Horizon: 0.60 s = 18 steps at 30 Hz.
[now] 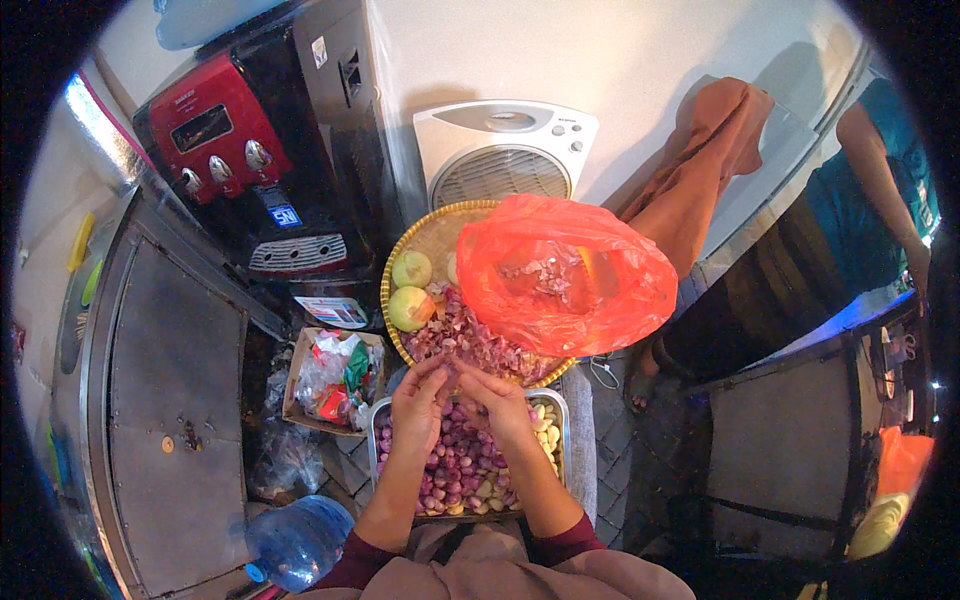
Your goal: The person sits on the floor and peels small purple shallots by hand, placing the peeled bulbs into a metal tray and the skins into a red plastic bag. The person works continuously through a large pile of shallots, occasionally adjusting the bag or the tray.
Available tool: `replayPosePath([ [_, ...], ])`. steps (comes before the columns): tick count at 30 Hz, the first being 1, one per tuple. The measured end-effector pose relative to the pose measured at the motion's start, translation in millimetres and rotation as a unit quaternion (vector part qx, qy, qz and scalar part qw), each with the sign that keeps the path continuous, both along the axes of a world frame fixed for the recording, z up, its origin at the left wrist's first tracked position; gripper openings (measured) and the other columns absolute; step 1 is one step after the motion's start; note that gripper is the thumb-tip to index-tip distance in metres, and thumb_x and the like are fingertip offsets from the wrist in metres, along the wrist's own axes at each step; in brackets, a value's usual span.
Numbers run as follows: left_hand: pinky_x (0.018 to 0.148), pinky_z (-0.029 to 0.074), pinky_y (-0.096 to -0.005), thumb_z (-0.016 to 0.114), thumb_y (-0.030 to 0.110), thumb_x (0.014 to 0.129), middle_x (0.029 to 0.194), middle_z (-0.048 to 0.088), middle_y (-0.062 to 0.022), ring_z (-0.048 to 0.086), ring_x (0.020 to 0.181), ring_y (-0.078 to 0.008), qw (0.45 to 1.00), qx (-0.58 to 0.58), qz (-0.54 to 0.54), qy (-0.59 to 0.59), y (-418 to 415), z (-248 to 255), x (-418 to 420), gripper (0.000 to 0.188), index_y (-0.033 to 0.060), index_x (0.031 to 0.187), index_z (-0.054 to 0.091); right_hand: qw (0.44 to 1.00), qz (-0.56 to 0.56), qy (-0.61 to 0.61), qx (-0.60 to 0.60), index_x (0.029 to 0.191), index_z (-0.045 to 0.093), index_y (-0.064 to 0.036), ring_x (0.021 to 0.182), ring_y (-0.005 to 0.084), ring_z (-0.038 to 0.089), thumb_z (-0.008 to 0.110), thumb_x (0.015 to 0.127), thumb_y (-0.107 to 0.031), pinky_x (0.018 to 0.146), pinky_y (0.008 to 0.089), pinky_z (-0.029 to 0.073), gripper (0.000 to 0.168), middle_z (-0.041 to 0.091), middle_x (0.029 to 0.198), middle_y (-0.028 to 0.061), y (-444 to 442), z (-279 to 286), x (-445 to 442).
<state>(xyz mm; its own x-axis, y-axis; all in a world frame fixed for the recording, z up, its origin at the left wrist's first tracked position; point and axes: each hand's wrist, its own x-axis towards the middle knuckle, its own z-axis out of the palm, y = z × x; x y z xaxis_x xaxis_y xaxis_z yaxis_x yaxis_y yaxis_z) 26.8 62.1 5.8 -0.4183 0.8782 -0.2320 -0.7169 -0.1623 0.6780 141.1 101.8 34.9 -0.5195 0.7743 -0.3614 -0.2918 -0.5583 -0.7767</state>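
Observation:
My left hand (421, 390) and my right hand (491, 394) meet at the fingertips over the near rim of a round woven bamboo tray (390, 330). Between the fingertips is a small purplish thing, probably a shallot, mostly hidden by the fingers. Below my hands lies a metal pan (563, 420) of peeled shallots (456, 465), with peeled garlic cloves (546, 427) along its right side. Shallot skins (480, 337) are heaped in the bamboo tray beside pale green round vegetables or fruits (411, 308). An open red plastic bag (630, 300) with skins inside rests on the tray's right part.
A box of plastic rubbish (300, 375) stands left, above a large blue water bottle (300, 540). A water dispenser (300, 150) and a white box fan (510, 142) stand beyond. Brown cloth (697, 180) hangs at the back right. Another person (810, 247) stands at the right.

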Motion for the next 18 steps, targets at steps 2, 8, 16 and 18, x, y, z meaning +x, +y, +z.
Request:
replayPosePath([
  [2,0.078,0.046,-0.0269,0.056,0.001,0.079,0.099,0.056,-0.0071,0.055,0.09,-0.0145,0.999,-0.002,-0.023,-0.022,0.1,3.0,-1.5,0.021,-0.001,0.1,0.053,0.999,0.002,0.023,-0.029,0.105,0.06,-0.008,0.056,0.0032,0.04,0.06,0.08,-0.017,0.048,0.0153,0.03,0.027,0.05,0.065,-0.0061,0.6,-2.5,1.1],
  [8,0.083,0.046,-0.0279,0.054,0.004,0.081,0.099,0.057,-0.0064,0.055,0.092,-0.0155,0.999,-0.004,-0.033,0.035,1.7,-4.0,-4.6,0.023,0.0011,0.104,0.053,0.998,-0.028,-0.056,0.03,0.108,0.058,-0.007,0.052,0.0028,0.039,0.057,0.083,-0.017,0.044,0.0161,0.029,0.027,0.048,0.061,-0.0062,1.8,-6.7,-2.4],
  [16,0.082,0.045,-0.0262,0.052,0.008,0.083,0.102,0.057,-0.0065,0.055,0.094,-0.0161,0.996,-0.021,-0.075,-0.052,-4.5,-1.9,-14.0,0.025,0.0003,0.107,0.053,0.993,-0.112,-0.033,0.004,0.11,0.057,-0.011,0.043,0.0022,0.034,0.053,0.085,-0.021,0.038,0.0167,0.025,0.027,0.047,0.06,-0.0069,17.6,-9.8,10.0],
  [18,0.08,0.045,-0.0243,0.052,0.01,0.084,0.101,0.057,-0.0061,0.055,0.093,-0.0153,0.985,-0.066,-0.156,0.033,-8.8,-2.1,-16.9,0.025,0.0007,0.107,0.053,0.993,-0.113,-0.045,0.013,0.11,0.057,-0.011,0.043,0.0021,0.035,0.053,0.085,-0.021,0.039,0.0162,0.025,0.027,0.047,0.06,-0.007,18.5,-12.0,10.9],
])
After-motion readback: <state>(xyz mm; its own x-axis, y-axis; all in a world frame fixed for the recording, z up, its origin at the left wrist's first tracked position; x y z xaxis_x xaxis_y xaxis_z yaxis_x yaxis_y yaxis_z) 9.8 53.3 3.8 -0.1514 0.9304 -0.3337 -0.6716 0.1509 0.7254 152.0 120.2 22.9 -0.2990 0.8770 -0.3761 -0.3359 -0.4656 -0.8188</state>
